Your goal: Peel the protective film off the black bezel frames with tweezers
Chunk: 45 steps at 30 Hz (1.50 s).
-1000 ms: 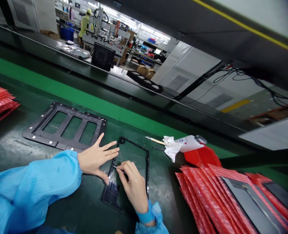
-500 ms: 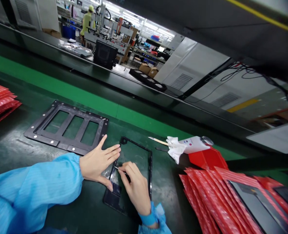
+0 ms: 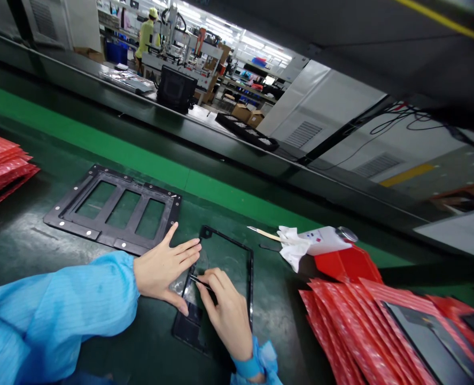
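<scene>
A thin black rectangular frame (image 3: pixel 251 278) lies flat on the dark green table. My left hand (image 3: pixel 166 270) is spread across its left side, fingers apart, with fingertips and thumb resting on the edge. My right hand (image 3: pixel 226 307) is closed in a pinch around slim metal tweezers (image 3: pixel 199 280), whose tip touches the inner left edge of the frame. Part of the frame's lower right is hidden behind my right hand. Up and to the left of my left hand lies a larger black fixture plate (image 3: pixel 112 211) with three rectangular openings.
Red bubble-wrap pouches are stacked at the right (image 3: pixel 341 321) and far left (image 3: pixel 4 166). A craft knife (image 3: pixel 266 233), white tissue (image 3: pixel 294 248), white bottle (image 3: pixel 325 240) and red bin (image 3: pixel 349 263) sit right of the frame. Beyond the ledge, a person in yellow (image 3: pixel 146 37) stands among machines.
The whole view has shifted slightly, so things on the table appear a little further right. Both hands keep their place on the frame, with the tweezers' tip staying at its left edge.
</scene>
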Tool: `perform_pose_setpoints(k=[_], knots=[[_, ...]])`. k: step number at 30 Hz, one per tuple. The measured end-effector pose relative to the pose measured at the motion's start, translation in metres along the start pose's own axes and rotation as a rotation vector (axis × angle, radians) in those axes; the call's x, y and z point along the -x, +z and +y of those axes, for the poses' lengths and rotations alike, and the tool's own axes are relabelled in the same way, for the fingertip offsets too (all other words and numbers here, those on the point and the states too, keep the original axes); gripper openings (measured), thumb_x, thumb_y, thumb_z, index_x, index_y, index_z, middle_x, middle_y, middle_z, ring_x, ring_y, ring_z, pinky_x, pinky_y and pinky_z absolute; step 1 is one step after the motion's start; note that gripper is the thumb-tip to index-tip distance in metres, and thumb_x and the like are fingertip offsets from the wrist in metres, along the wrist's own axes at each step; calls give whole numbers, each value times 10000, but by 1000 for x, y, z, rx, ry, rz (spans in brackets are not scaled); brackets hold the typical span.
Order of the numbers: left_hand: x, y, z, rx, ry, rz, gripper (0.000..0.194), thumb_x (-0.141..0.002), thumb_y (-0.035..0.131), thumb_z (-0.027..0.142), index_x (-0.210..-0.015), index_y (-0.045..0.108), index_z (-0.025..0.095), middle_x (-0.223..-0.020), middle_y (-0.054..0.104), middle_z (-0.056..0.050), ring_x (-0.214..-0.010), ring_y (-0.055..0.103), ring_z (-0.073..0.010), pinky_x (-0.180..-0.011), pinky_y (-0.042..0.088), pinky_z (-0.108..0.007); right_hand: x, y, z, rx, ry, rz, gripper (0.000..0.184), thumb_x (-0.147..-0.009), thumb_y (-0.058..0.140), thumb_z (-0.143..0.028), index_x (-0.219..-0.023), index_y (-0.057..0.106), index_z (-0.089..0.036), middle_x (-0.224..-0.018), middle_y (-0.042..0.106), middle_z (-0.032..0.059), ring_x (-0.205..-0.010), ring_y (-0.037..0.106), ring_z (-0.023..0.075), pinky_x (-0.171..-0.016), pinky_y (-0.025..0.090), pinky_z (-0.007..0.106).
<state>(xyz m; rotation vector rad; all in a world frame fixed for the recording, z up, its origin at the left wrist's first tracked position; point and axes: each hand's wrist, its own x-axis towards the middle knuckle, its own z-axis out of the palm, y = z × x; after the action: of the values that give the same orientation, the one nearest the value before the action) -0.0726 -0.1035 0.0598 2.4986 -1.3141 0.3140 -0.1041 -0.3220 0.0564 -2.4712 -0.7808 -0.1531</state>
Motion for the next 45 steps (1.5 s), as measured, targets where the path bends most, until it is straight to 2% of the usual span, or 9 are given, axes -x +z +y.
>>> perform_pose_setpoints(k=[4, 15, 23, 30, 37, 41, 45], knots=[[0, 0, 0, -1, 6, 3, 873, -858, 356, 710, -1406, 359, 30, -1441, 410, -217, -1419, 238, -327, -1112, -113, -633, -1, 0, -2, 6, -12, -7, 181, -1000, 404, -269, -898, 547, -224, -912, 588, 54, -860, 587, 200, -708, 478, 308], [1, 2, -1, 18, 4, 13, 866, -834, 426, 699, -1406, 371, 50, -1438, 413, -220, -1396, 285, -353, -1118, -59, -643, 2, 11, -3, 34, 20, 68, 185, -1004, 397, -244, -877, 530, -221, -870, 575, 46, -822, 584, 188, -705, 462, 289], [3, 2, -4, 59, 16, 1, 843, -854, 401, 679, -1417, 351, 53, -1450, 393, -221, -1392, 304, -332, -1097, -140, -642, 3, 19, -7, 29, 55, 117, 200, -1010, 389, -281, -875, 524, -222, -863, 580, 45, -820, 586, 191, -699, 447, 288], [5, 2, -3, 75, 13, 0, 917, -803, 403, 757, -1408, 383, 68, -1452, 392, -215, -1388, 302, -349, -1112, -107, -635, -3, 13, 10, 51, 241, 241, 231, -1006, 412, -316, -843, 538, -211, -814, 594, 26, -763, 604, 179, -651, 437, 271], [6, 4, -4, 90, 1, -9, 979, -777, 371, 801, -1420, 354, 63, -1463, 375, -215, -1410, 250, -350, -1098, -124, -648, -3, 12, 8, -152, 136, 118, 105, -983, 490, -294, -951, 553, -215, -942, 583, 28, -875, 587, 169, -760, 450, 269], [6, 5, -4, 131, -38, -2, 857, -847, 405, 706, -1427, 330, 81, -1464, 388, -191, -1428, 216, -322, -1113, -110, -632, -3, 11, 6, -163, 139, 128, 73, -974, 511, -274, -980, 560, -221, -983, 568, 30, -878, 584, 165, -766, 455, 269], [3, 7, -3, 214, -188, 58, 662, -901, 457, 580, -1382, 393, 130, -1476, 390, -145, -1444, 187, -267, -1165, 19, -573, -2, 11, 5, -157, 135, 166, 74, -969, 521, -270, -996, 571, -223, -1007, 555, 38, -874, 585, 169, -737, 466, 269]])
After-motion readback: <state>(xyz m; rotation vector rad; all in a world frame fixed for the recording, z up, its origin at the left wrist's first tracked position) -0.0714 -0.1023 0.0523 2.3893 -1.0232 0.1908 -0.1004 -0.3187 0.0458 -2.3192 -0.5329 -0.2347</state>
